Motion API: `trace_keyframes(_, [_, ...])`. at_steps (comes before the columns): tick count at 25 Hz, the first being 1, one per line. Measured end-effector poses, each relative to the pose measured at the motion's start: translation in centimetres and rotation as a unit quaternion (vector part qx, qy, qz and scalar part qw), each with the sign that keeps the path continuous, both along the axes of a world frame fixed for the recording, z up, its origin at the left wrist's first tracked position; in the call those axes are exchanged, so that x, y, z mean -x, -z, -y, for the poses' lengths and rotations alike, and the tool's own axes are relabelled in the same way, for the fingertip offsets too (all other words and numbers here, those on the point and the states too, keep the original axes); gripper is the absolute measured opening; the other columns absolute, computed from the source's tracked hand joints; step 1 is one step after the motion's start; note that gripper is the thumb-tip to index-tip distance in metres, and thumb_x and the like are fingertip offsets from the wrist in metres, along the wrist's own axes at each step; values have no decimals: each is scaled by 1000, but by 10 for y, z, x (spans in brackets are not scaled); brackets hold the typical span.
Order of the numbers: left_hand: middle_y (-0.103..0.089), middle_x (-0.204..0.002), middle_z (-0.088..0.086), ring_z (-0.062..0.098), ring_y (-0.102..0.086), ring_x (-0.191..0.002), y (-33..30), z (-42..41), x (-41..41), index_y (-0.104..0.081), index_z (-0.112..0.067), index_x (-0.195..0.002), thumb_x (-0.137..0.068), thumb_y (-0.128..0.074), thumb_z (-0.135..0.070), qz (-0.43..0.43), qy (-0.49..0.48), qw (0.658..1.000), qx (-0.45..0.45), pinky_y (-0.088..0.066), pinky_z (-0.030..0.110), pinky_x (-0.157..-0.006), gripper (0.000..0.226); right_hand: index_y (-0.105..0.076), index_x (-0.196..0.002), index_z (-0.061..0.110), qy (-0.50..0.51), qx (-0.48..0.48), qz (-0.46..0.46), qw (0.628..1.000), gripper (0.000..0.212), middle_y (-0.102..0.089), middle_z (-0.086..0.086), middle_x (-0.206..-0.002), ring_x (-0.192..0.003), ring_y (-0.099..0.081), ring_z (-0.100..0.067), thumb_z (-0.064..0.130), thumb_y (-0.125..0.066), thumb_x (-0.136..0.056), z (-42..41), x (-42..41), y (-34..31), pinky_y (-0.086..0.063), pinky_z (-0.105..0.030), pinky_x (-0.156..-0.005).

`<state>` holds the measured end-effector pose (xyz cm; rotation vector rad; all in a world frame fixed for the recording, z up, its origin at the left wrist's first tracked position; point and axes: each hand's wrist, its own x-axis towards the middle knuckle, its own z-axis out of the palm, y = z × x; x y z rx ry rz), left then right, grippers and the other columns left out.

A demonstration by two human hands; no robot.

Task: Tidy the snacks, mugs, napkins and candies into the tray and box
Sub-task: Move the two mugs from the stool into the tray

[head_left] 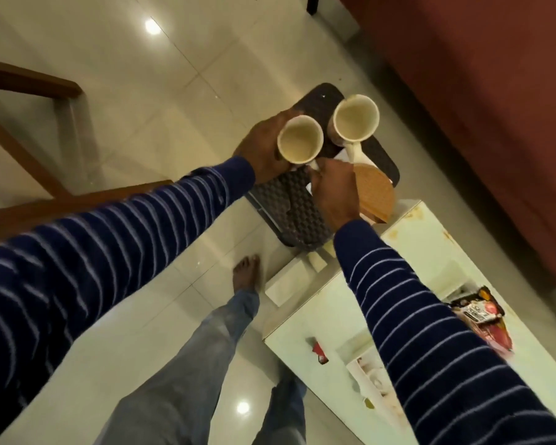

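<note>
2 mugs over a dark tray at the table's far end.

Head view: the left hand [265,152] wraps around the near mug [299,140], grasping its body, while the right hand [334,191] pinches that mug's handle. The second mug [356,118] stands upright on the dark woven tray [289,203], beside a round wooden coaster [374,191]. A snack packet [482,316] and a small red candy [320,353] lie on the white table [408,252], well apart from the tray.
</note>
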<state>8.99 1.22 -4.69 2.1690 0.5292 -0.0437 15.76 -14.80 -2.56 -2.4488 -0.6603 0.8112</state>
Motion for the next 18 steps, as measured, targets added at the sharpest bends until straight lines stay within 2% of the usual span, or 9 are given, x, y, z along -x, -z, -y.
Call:
trace_keyframes(3, [-60,-135,6,20,-57,-120,-16,41,47,-49,-11,-139,-65,-86,-36,68,-18,997,-28,-43,28,-101,86,-67,-81,6,26,-28,-13,999,23,-64,-8,-78,-70,-57,-18,14,-54,-99,45,45,-15,-46,-33,-64])
trace_keyframes(4, [-61,-132,5,18,-58,-118,-18,61,62,-51,-13,-137,-65,-85,-41,76,-17,996,-32,-44,29,-100,85,-68,-86,6,30,-22,-6,999,19,-64,-5,-81,-72,-57,-17,14,-56,-98,66,61,-19,-44,-29,-64])
trace_keyframes(6, [-61,-130,0,17,-57,-116,-22,108,90,-50,-21,-136,-66,-83,-49,58,-5,998,-17,-45,31,-99,83,-70,-89,7,47,-25,8,999,17,-64,0,-79,-70,-55,-13,17,-59,-97,117,92,-29,-36,-20,-63])
trace_keyframes(10, [-57,-134,-11,11,-53,-120,-21,210,133,-46,-33,-137,-67,-80,-58,-17,79,997,19,-46,36,-99,82,-67,-78,15,110,5,-22,994,26,-58,7,-71,-64,-47,-5,27,-59,-100,233,153,-45,-32,-20,-64])
trace_keyframes(13, [-58,-135,-11,11,-53,-119,-18,300,157,-47,-32,-136,-66,-83,-51,-14,114,993,29,-47,36,-99,81,-65,-77,23,177,29,-34,983,22,-55,16,-72,-64,-47,0,28,-61,-98,323,190,-44,-32,-15,-66])
trace_keyframes(16, [-55,-137,-10,16,-52,-120,-14,379,176,-42,-35,-138,-65,-85,-40,-15,127,990,67,-49,35,-97,85,-69,-82,22,224,55,-50,972,20,-64,10,-76,-67,-49,-1,30,-60,-98,401,218,-33,-31,-9,-67])
trace_keyframes(18, [-55,-136,-10,15,-51,-120,-9,417,183,-42,-35,-138,-63,-88,-36,-24,133,988,70,-51,34,-94,87,-74,-91,19,254,51,-59,964,19,-70,8,-87,-76,-54,-1,31,-60,-98,439,230,-24,-35,-11,-72])
